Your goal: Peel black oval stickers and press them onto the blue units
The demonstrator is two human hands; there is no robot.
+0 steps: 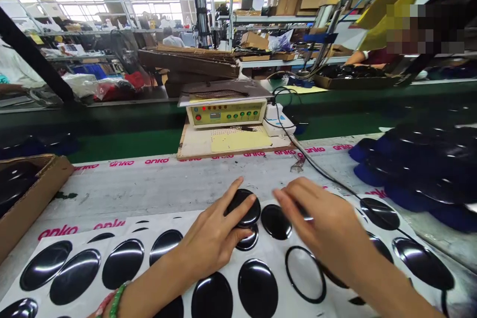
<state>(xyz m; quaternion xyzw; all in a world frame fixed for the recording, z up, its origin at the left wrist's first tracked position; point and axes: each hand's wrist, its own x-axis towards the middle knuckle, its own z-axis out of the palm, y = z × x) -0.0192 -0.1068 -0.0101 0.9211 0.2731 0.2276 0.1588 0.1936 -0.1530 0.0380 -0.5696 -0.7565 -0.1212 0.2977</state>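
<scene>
My left hand [216,226] grips a round black disc [244,207] by its edges, fingers over the top and thumb at the near side. It is held above a white sheet [179,218] that bears rows of glossy black oval pieces [258,287]. To its right, my right hand [320,218] is raised over the sheet, fingers curled in a pinch and slightly blurred. Something dark with a shiny edge shows under its fingers, but I cannot make out what. Below that hand, a black ring [305,274] outlines a bare oval on the sheet.
A control box [227,113] with buttons stands on a board behind the sheet. Its cable [316,169] runs across the table to the right. Dark blue glossy parts [410,164] are piled at right. A cardboard box [55,174] sits at left. Another person's arm [357,57] shows beyond.
</scene>
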